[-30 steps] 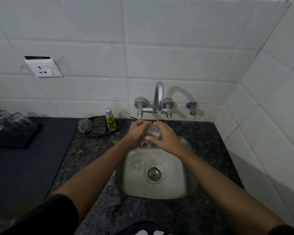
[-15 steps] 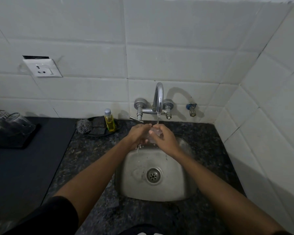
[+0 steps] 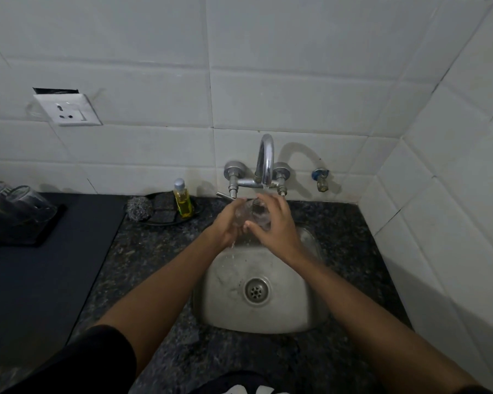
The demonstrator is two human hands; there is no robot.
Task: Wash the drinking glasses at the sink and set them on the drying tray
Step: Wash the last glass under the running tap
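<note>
Glasses (image 3: 15, 206) already washed sit on the drying tray (image 3: 44, 234) at far left. Under the tap (image 3: 265, 163), the left hand (image 3: 229, 223) cups a glass (image 3: 252, 213) while the right hand (image 3: 273, 223) curls over it. Rinsing step, likely; next, carry it left without slipping.

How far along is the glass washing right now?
Done: some glasses already rest on the drying tray at far left. In hand: the left hand and right hand hold one glass under the running tap over the sink. Left: finish rinsing and carry it to the tray.
</note>
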